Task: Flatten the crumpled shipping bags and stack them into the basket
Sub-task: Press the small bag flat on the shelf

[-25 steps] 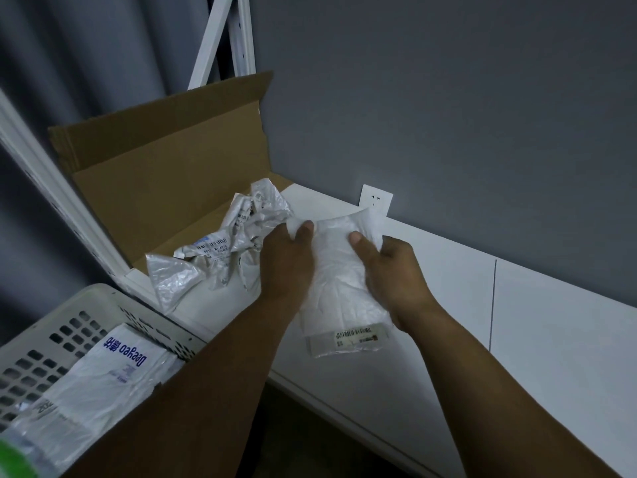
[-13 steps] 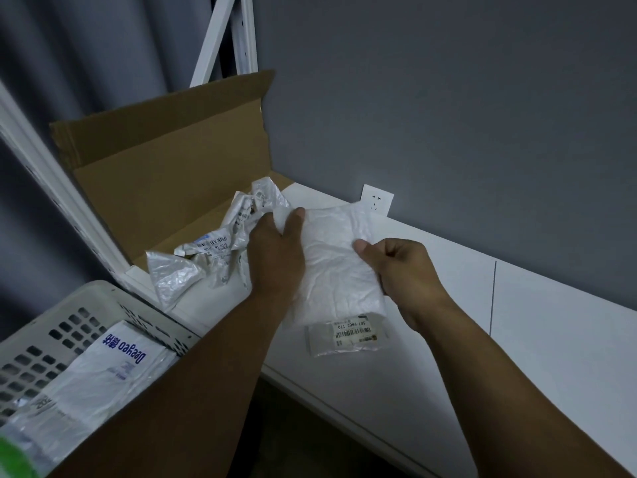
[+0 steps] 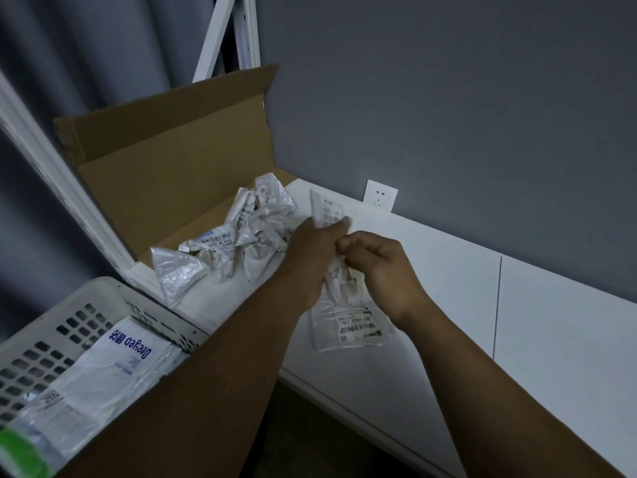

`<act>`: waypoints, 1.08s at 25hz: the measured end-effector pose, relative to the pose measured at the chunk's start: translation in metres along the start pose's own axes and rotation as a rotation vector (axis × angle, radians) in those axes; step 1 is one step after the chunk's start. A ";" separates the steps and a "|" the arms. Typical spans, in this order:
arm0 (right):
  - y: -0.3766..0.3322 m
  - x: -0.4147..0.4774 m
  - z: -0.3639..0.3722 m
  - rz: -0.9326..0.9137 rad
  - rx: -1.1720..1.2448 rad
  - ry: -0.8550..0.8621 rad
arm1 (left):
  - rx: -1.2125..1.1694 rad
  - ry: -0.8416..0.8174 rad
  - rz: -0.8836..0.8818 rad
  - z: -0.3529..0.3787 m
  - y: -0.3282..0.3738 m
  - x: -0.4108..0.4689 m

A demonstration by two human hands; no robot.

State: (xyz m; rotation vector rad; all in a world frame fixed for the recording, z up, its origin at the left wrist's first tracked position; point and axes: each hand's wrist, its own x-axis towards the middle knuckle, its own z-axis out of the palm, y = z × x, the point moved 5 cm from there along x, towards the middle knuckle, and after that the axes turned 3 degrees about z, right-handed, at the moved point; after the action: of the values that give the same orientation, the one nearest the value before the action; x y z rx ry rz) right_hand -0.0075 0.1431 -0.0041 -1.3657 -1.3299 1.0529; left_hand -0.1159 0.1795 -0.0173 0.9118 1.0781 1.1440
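A white shipping bag (image 3: 348,326) with a barcode label hangs bunched over the white table (image 3: 551,322). Its upper end (image 3: 325,210) sticks up above my hands. My left hand (image 3: 312,255) and my right hand (image 3: 377,263) meet at the bag's middle and both pinch it, thumbs nearly touching. A pile of crumpled bags (image 3: 241,243) lies to the left, spilling from the cardboard box (image 3: 165,174). The white slotted basket (image 3: 69,315) at lower left holds flattened bags (image 3: 113,360), partly hidden by my left forearm.
A grey wall with a white socket (image 3: 380,196) runs behind the table. White shelf uprights (image 3: 238,32) stand at the left behind the box. The table's front edge runs diagonally below my arms.
My hands have come together at the bag's middle, and the bag that was spread wide between them is now gathered narrow, with its top sticking up.
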 end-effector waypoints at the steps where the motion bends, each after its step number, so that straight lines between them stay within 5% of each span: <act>1: 0.005 0.002 -0.006 0.036 0.038 0.064 | -0.103 0.009 -0.055 -0.007 -0.004 0.002; 3: 0.013 0.008 -0.023 0.127 -0.078 0.232 | -0.187 -0.036 -0.128 -0.016 -0.008 0.003; 6: 0.030 0.009 -0.028 0.354 -0.143 0.193 | -0.131 -0.028 -0.145 -0.020 -0.009 0.002; 13: 0.043 0.011 -0.038 0.292 -0.081 0.291 | 0.371 -0.047 0.004 -0.019 -0.024 -0.008; 16: 0.057 0.015 -0.042 0.313 -0.185 0.272 | 0.403 -0.065 0.080 -0.022 -0.026 -0.010; 23: 0.091 0.020 -0.039 0.289 -0.445 0.195 | 0.253 -0.030 -0.336 -0.047 -0.072 -0.003; 27: 0.121 0.016 -0.039 0.354 -0.651 0.125 | 0.474 0.041 -0.387 -0.064 -0.103 0.008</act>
State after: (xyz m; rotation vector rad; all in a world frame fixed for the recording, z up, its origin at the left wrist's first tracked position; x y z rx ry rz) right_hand 0.0562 0.1585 -0.1138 -2.1759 -1.4298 0.7570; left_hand -0.1525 0.1688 -0.1327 0.9858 1.5190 0.5969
